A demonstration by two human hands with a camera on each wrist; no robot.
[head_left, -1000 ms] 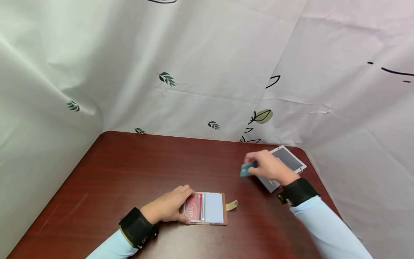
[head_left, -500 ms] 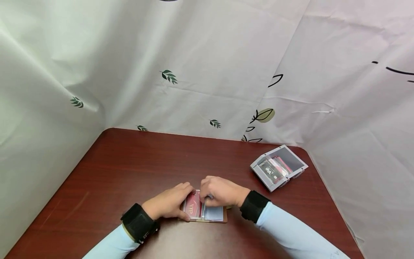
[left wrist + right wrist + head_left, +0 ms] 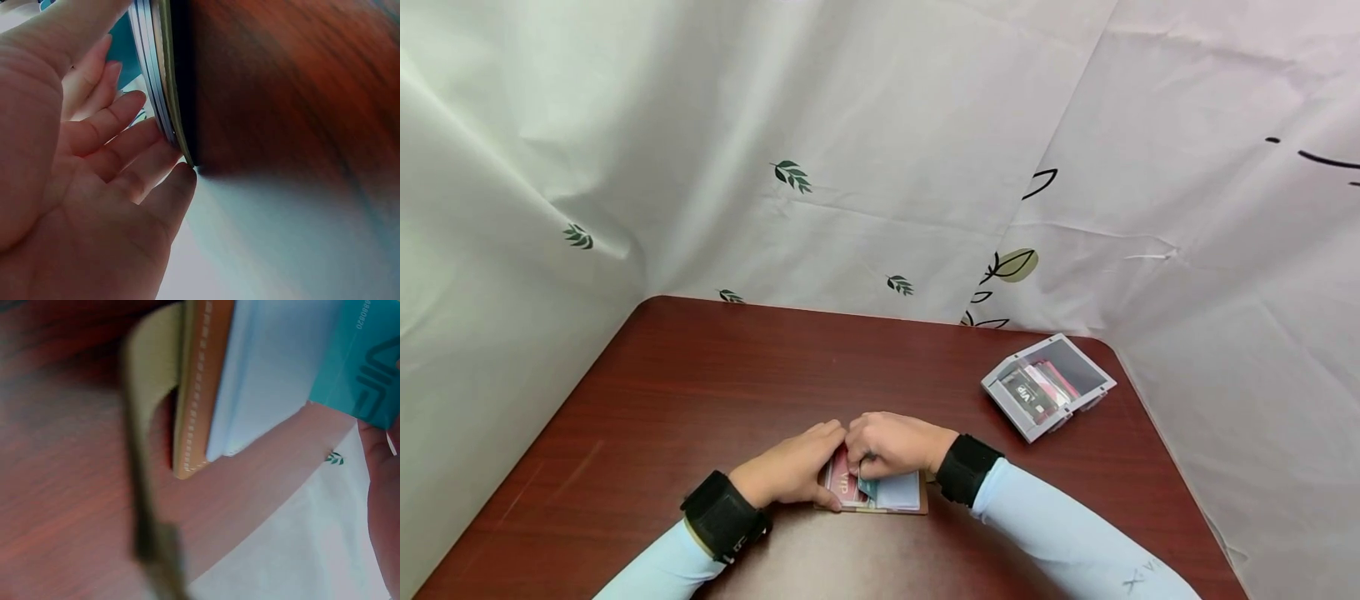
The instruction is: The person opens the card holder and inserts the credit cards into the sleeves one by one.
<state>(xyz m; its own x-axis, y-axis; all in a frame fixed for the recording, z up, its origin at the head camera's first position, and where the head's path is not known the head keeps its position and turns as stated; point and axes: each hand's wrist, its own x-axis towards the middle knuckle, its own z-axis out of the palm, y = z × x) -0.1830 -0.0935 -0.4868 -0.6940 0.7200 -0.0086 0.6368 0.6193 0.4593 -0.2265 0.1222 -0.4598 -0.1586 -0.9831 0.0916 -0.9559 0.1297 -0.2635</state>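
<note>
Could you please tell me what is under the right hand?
A teal card and the open card holder are partly visible; what the right hand itself covers cannot be seen.

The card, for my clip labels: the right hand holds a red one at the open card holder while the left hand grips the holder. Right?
Not red: the card is teal, as the right wrist view shows. The right hand does hold it at the open card holder, which the left hand grips.
</note>
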